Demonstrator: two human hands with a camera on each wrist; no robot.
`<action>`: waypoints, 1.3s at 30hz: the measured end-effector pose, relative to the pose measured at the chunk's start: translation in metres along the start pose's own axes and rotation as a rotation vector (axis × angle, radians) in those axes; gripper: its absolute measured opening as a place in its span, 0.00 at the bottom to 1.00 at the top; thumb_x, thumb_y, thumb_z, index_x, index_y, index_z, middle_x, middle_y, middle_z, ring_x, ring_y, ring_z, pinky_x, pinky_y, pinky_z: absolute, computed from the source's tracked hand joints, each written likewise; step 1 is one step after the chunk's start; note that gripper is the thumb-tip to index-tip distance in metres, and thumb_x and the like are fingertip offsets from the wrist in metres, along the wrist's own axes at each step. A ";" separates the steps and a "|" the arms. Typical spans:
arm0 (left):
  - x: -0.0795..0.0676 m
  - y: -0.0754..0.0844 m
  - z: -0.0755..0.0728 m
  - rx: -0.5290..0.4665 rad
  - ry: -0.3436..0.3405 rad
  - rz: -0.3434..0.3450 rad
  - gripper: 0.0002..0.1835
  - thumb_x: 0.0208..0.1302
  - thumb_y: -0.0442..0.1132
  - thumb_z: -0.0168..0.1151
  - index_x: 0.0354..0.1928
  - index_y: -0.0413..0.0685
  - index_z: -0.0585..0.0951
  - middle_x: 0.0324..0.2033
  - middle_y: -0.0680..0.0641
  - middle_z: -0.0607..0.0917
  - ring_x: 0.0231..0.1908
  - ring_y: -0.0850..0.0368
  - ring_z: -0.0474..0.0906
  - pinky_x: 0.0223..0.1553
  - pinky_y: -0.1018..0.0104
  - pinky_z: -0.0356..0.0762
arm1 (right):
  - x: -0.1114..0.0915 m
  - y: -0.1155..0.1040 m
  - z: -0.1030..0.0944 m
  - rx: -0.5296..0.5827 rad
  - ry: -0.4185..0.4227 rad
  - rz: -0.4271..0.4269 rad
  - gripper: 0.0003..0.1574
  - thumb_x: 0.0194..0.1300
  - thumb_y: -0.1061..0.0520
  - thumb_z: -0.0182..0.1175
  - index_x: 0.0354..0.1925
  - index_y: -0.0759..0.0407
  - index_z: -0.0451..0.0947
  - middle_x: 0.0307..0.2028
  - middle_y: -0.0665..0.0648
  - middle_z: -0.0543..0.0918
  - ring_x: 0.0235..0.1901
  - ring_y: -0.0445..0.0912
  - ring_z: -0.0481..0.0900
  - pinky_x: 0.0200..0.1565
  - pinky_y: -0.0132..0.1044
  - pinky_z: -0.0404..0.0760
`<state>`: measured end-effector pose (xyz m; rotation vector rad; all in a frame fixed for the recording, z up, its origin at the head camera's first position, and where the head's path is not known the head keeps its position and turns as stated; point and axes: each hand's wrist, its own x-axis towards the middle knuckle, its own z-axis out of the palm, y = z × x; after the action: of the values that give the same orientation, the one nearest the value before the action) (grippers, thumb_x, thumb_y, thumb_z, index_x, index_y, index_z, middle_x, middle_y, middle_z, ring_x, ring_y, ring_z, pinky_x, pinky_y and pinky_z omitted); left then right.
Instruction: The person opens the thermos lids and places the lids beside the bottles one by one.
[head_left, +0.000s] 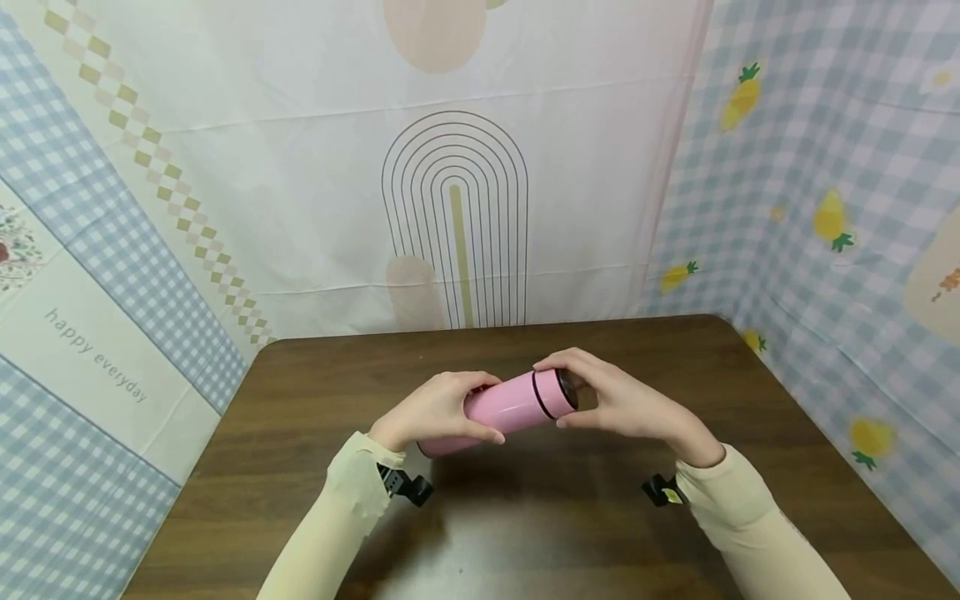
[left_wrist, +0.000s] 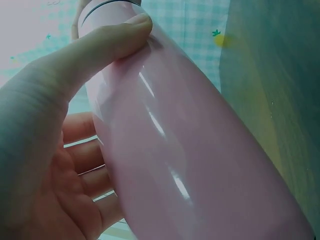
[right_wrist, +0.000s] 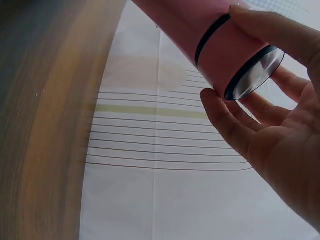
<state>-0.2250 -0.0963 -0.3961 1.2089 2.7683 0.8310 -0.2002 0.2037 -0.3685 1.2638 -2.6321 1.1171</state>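
Note:
A pink thermos bottle [head_left: 512,407] with a black ring below its lid is held tilted above the table, its lid end higher and to the right. My left hand [head_left: 441,407] grips the body, thumb on the near side; in the left wrist view the thumb lies across the glossy bottle [left_wrist: 175,150]. At the other end, my right hand [head_left: 628,402] holds the pink lid [head_left: 555,392] between thumb and fingers. The right wrist view shows the lid [right_wrist: 231,57] with a shiny, dark-rimmed end face. The palm stands apart from that face.
A dark brown wooden table [head_left: 322,383] lies under both hands. Behind it hangs a pale patterned cloth [head_left: 322,208], with blue checked cloth [head_left: 795,150] on the right and more checks at left. Small black devices [head_left: 408,485] sit at both wrists.

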 end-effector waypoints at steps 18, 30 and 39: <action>-0.004 0.001 0.001 0.021 -0.005 -0.012 0.37 0.47 0.63 0.77 0.58 0.56 0.81 0.45 0.62 0.84 0.40 0.68 0.78 0.44 0.67 0.77 | 0.000 -0.001 0.003 0.014 -0.075 0.309 0.43 0.71 0.40 0.62 0.71 0.64 0.64 0.52 0.56 0.82 0.53 0.47 0.80 0.52 0.48 0.79; -0.005 0.002 0.001 0.001 -0.005 0.006 0.38 0.48 0.66 0.76 0.58 0.56 0.81 0.44 0.62 0.84 0.40 0.67 0.78 0.43 0.68 0.78 | -0.002 -0.006 0.001 0.151 -0.024 0.195 0.41 0.55 0.55 0.77 0.64 0.57 0.70 0.52 0.54 0.78 0.46 0.46 0.82 0.47 0.39 0.83; -0.007 0.002 0.001 0.000 -0.013 -0.002 0.37 0.48 0.66 0.76 0.58 0.57 0.81 0.44 0.63 0.84 0.40 0.68 0.78 0.43 0.68 0.77 | -0.004 -0.008 0.003 0.158 -0.041 0.163 0.48 0.54 0.57 0.78 0.68 0.52 0.65 0.59 0.56 0.73 0.50 0.47 0.80 0.50 0.42 0.82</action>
<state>-0.2185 -0.0991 -0.3975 1.2069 2.7584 0.8203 -0.1909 0.2012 -0.3671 1.1223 -2.7684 1.3619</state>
